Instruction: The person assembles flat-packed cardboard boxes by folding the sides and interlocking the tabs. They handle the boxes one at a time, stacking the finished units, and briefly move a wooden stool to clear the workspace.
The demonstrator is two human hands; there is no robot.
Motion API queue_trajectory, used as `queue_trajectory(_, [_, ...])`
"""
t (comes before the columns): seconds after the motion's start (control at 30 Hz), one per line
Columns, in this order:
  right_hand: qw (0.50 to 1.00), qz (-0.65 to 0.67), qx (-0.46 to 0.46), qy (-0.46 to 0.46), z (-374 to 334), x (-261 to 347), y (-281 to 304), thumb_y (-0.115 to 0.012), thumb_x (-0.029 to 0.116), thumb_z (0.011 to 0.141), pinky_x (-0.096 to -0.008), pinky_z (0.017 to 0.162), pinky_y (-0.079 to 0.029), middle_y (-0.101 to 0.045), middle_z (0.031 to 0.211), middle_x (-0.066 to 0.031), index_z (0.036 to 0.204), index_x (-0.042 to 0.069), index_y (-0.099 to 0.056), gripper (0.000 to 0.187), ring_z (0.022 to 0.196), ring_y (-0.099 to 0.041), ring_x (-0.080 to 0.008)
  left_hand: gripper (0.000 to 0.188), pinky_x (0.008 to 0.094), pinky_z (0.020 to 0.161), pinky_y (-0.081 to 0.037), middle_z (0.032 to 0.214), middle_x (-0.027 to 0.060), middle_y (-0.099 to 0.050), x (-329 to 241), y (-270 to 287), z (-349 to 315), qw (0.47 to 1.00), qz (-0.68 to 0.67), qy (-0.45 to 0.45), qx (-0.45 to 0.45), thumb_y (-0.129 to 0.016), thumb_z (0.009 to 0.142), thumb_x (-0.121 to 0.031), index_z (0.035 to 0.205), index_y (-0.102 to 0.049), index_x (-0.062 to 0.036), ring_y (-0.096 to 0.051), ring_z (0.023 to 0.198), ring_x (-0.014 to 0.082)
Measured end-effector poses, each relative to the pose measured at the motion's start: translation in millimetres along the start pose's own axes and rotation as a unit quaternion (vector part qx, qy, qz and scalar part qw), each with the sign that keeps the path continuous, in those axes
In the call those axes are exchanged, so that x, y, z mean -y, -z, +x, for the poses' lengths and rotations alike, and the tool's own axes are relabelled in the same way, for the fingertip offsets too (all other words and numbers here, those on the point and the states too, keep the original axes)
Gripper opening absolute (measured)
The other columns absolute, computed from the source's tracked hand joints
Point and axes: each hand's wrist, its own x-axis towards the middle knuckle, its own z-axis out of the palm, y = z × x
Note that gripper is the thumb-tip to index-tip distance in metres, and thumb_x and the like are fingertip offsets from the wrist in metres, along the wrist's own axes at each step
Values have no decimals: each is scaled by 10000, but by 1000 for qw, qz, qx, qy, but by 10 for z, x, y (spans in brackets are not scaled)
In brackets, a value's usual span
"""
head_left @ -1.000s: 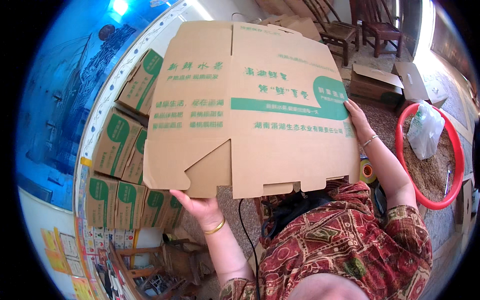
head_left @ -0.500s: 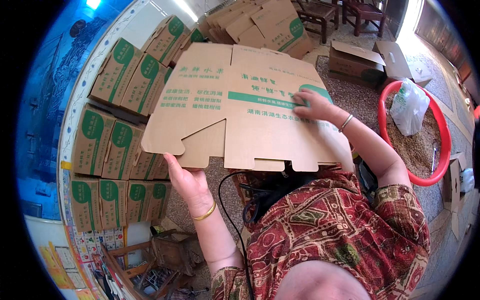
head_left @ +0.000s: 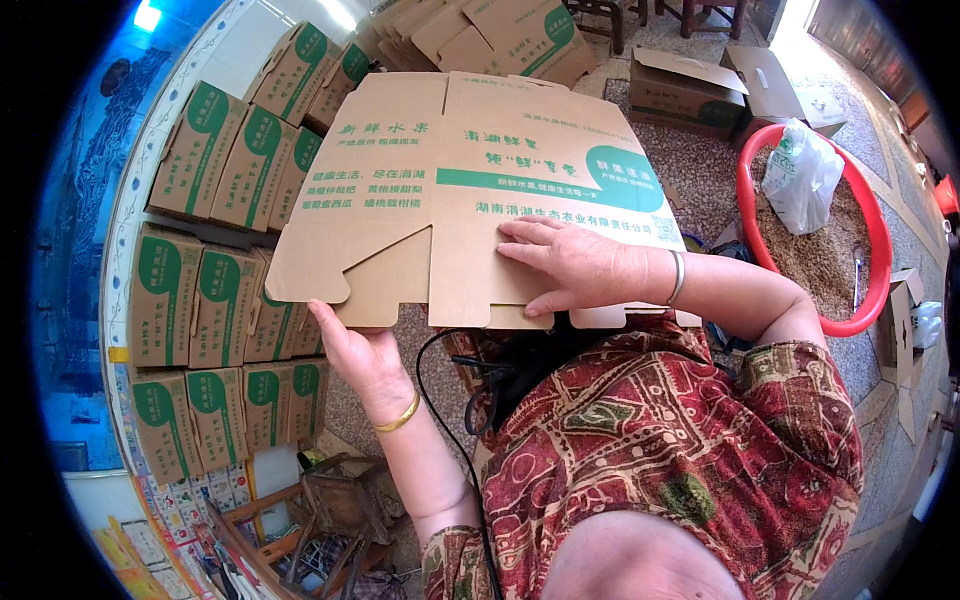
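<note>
A flattened brown cardboard box (head_left: 370,215) with green printing and cut flaps lies in front of me, nearly level. My left hand (head_left: 357,362) holds its lower left edge, the thumb at the corner of a flap and the other fingers partly hidden beneath the board. Across the lower middle of the board lies my right hand (head_left: 585,262), palm down with its fingers stretched out. The thumb of that hand points toward the near edge, beside the notched flaps.
Folded-up cartons (head_left: 165,295) stand in stacked rows along the left wall. More flat cardboard (head_left: 520,40) leans at the back. An open carton (head_left: 685,95) sits beyond, near a red tub (head_left: 745,180) of brown grains with a plastic bag (head_left: 803,180). A wooden frame (head_left: 330,500) stands lower left.
My right hand has moved left and toward me over the board, from the green band to near the lower edge. The right part of the board, lifted and bent before, now lies flatter.
</note>
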Motion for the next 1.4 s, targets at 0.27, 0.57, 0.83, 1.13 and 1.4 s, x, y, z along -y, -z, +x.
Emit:
queue_trajectory(0.27, [991,-102,-21,84,-3,99,67,-703,319,742,-410,896,-491,-519,1183,-226,1310,-29,-434,718,1057,-548,-374,562,397,988,-458,1346,129,-487,-20,-108,-180,998,45,-33,-14,-392,1020,-403,1387,-372,22,-514,1207,249])
queue_trajectory(0.57, [990,-126,2,62,-50,155,200,-678,141,704,-396,860,-537,-502,1299,-225,1390,-10,-348,776,1173,-534,-347,517,354,917,-490,1248,163,-549,130,-64,-247,989,100,-102,-22,-361,1030,-373,1284,-459,66,-577,1096,237])
queue_trajectory(0.83, [981,-166,-100,7,27,159,820,-576,64,763,-403,775,-537,-631,1095,-184,1376,14,-395,641,904,-647,-331,347,306,814,-483,1053,123,-624,148,2,-252,985,141,-94,-15,-400,1026,-223,1108,-562,72,-594,929,174])
queue_trajectory(1.13, [937,-285,-202,-23,367,-27,920,-576,114,813,-449,650,-538,-644,876,-165,1275,55,-493,472,762,-655,-350,316,288,818,-476,1052,108,-634,171,27,-208,977,175,-125,10,-410,1020,-166,1132,-577,77,-592,926,149])
queue_trajectory(1.4, [951,-262,-158,-46,684,-272,1058,-533,178,878,-452,619,-542,-656,716,-167,884,50,-629,160,704,-672,-353,409,318,949,-428,1306,156,-508,226,-2,-159,950,286,-122,22,-441,979,-84,1363,-403,55,-517,1144,200])
